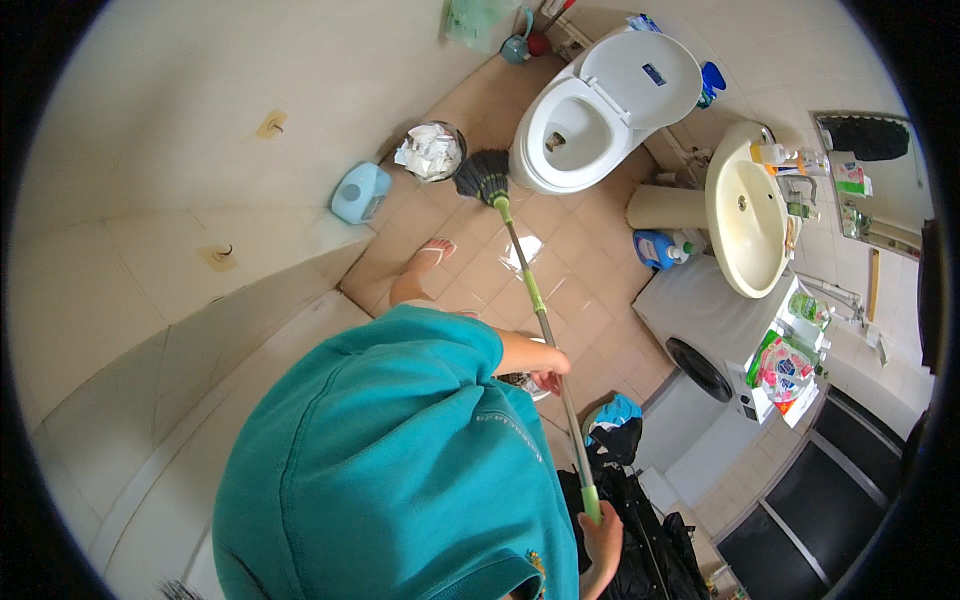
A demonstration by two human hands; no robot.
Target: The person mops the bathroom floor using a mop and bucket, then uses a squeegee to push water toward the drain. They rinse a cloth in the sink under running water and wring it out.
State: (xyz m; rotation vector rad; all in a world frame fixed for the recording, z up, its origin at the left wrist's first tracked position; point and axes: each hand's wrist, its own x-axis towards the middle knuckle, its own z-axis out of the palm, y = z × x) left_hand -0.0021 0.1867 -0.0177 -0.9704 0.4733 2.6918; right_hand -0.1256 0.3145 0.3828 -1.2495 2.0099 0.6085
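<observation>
My left hand (551,375) grips the steel shaft of a mop (550,334) about midway along. Farther down, my right hand (604,536) holds the light green end grip. From my hands the pole slants up to a dark strand mop head (484,176), which rests on the tiled floor between the toilet base and a wastebasket. The toilet (577,135) has its lid and seat in view, the lid raised, with something dark in the bowl. My sandalled foot (435,253) stands on the tiles left of the pole.
A wastebasket full of crumpled paper (430,152) and a light blue plastic container (361,193) stand along the wall. At right are a pedestal washbasin (750,217), a blue bottle (654,250) and a washing machine (716,330). Black clothing (637,525) lies near my right hand.
</observation>
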